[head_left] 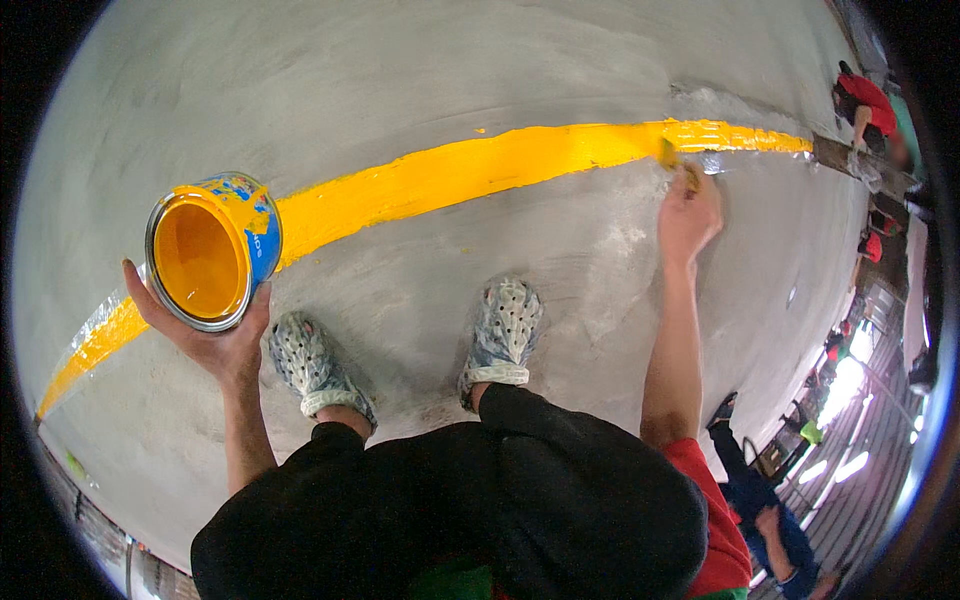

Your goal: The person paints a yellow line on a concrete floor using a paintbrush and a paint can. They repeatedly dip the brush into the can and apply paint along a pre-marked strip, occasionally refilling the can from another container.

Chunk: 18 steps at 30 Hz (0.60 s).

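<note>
My left hand [215, 345] grips a blue paint can [265, 235] from below, tilted so its mouth faces me. Yellow paint [200, 262] coats the inside, and drips cover part of the rim and label. Over on the right, my right hand [692, 215] is closed around a small paintbrush [668, 155], its handle mostly hidden by the fingers. The yellow-smeared bristles touch the lower edge of a wide yellow stripe [480, 168] on the grey floor. Left of the brush the paint looks solid; to its right the stripe is thinner and streaky.
My feet in patterned clogs [505, 325] stand on the concrete floor [400, 60] just below the stripe. Clear film [100, 325] edges the stripe's left end. A person in red [868, 105] bends at the far right. Another person in dark clothes [765, 500] is at lower right.
</note>
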Available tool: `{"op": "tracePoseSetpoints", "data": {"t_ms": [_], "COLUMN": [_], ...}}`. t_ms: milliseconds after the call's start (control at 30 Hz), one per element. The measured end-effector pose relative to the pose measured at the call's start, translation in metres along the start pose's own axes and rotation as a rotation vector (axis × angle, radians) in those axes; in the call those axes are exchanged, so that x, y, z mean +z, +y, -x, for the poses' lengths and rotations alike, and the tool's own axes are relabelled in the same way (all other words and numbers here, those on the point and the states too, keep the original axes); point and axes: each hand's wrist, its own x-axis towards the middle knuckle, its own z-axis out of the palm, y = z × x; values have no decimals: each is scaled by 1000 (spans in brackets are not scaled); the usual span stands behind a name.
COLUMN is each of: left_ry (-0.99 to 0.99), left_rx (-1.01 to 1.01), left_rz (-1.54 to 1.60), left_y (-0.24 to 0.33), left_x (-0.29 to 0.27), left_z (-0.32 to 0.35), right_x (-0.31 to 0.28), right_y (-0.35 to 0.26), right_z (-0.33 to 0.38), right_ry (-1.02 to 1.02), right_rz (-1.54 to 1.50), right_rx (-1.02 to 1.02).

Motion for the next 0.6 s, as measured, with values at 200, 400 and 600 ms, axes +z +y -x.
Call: {"op": "tracePoseSetpoints", "data": {"t_ms": [200, 400, 600], "left_ry": [-27, -93, -174], "left_rx": [37, 47, 19], "left_rz": [-28, -107, -87], "left_y": [11, 32, 73], "left_x": [14, 19, 29], "left_z": [1, 10, 18], "right_x": [4, -1, 5], "right_y": [-106, -25, 35], "right_z": [67, 31, 9], "right_ry": [-251, -270, -43], "right_rz": [-483, -389, -143], "right_rx": [-115, 335, 8]}}
